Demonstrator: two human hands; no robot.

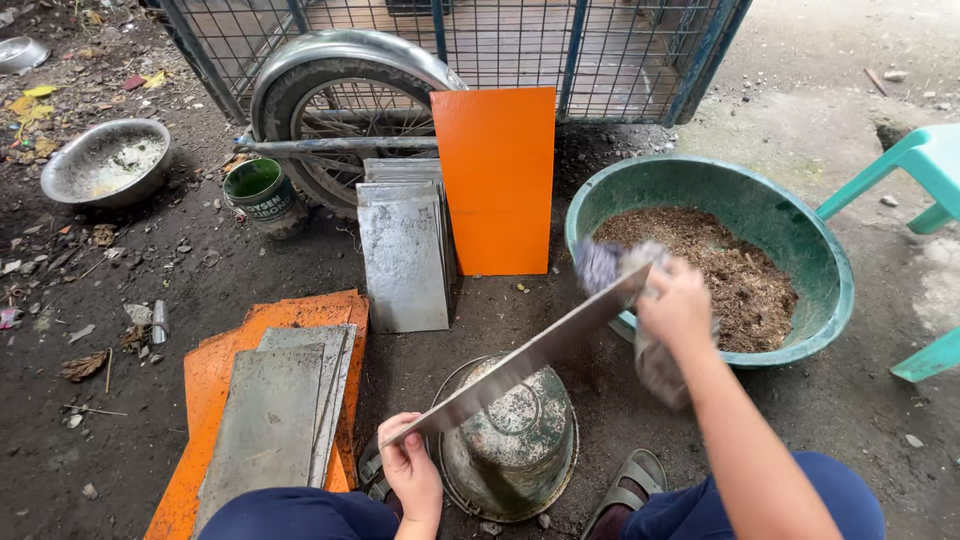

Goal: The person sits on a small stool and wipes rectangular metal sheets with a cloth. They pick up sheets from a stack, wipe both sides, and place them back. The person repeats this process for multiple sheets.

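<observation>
My left hand (411, 472) grips the near corner of a grey metal plate (520, 360), held tilted on edge over an upturned metal basin (515, 445). My right hand (676, 306) is closed on a blurred grey rag (604, 262) pressed against the plate's far end. A green plastic basin (820, 250) with brown sawdust-like material lies just beyond that hand.
Grey metal plates (403, 255) and an orange panel (497, 175) lean on a cart wheel (335, 95). More plates (275, 415) lie on orange boards at left. A green can (258, 190), a metal bowl (105, 160) and a teal stool (925, 160) stand around on dirt.
</observation>
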